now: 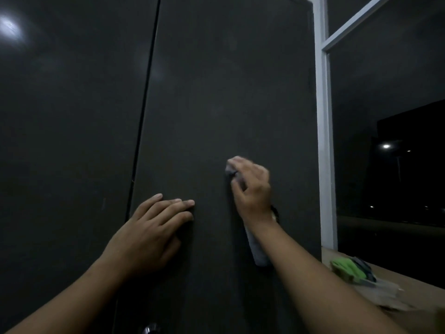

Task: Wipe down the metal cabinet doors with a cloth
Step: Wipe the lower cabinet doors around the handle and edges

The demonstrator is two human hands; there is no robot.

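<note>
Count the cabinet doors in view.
2. The left door fills the left side, past the dark seam. The right door is under both hands, the right hand pressing the cloth on it. More could lie off-frame.

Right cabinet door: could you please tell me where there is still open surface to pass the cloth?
Open: the whole stretch above both hands up to the top edge, between the door seam and white frame. Crowded: low down, where the left hand rests flat and the right hand presses the cloth.
</note>
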